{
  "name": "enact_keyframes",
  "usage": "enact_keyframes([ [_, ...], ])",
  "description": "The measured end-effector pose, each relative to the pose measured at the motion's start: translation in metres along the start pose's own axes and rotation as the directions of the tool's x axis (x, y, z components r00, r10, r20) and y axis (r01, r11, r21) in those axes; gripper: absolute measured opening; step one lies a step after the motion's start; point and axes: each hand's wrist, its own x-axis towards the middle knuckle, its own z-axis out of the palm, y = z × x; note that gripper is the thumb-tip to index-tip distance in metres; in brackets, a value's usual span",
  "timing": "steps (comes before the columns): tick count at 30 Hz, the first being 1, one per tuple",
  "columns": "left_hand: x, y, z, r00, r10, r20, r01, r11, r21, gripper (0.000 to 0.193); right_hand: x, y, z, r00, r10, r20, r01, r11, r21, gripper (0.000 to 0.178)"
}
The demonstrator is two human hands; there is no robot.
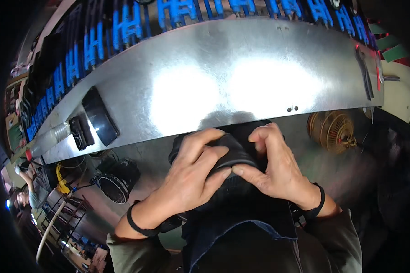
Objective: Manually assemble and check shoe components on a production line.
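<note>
At the front edge of the metal table I hold a black, smooth, bendable piece that looks like leather or rubber. My left hand grips its left side, with the thumb at the near rim and the fingers bent over the top. My right hand pinches the near rim with its thumb, close to the left thumb, while its fingers curl above the right side. The piece is folded or curved between the hands. Its underside is hidden, and dark cloth below blurs its outline.
The shiny metal table bears a dark phone, a small black object, a clear bottle and a dark strip. Blue forked parts line its far side. Below stand a black bucket and a round brown cage. Another person is far left.
</note>
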Motion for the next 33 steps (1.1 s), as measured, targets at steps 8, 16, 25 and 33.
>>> enact_keyframes([
  [8, -0.075, 0.071, 0.005, 0.966, 0.043, -0.256, -0.134, 0.928, -0.348, 0.024, -0.056, -0.011, 0.025, 0.975, -0.186, 0.118, 0.047, 0.702, 0.711, 0.058],
  [16, -0.123, 0.156, -0.001, 0.910, 0.163, -0.381, -0.355, 0.781, -0.514, 0.082, -0.110, -0.117, 0.017, 0.839, -0.521, -0.159, 0.479, 0.568, 0.669, 0.064],
  [25, -0.114, 0.089, 0.050, 0.784, -0.082, -0.615, -0.368, 0.737, -0.568, 0.083, -0.108, -0.110, 0.034, 0.748, -0.599, -0.285, 0.617, 0.786, -0.033, 0.063],
  [33, -0.131, 0.062, 0.071, 0.838, -0.530, -0.127, -0.165, -0.024, -0.986, 0.067, -0.182, -0.035, 0.017, 0.915, -0.384, 0.122, 0.396, 0.913, -0.097, 0.061],
])
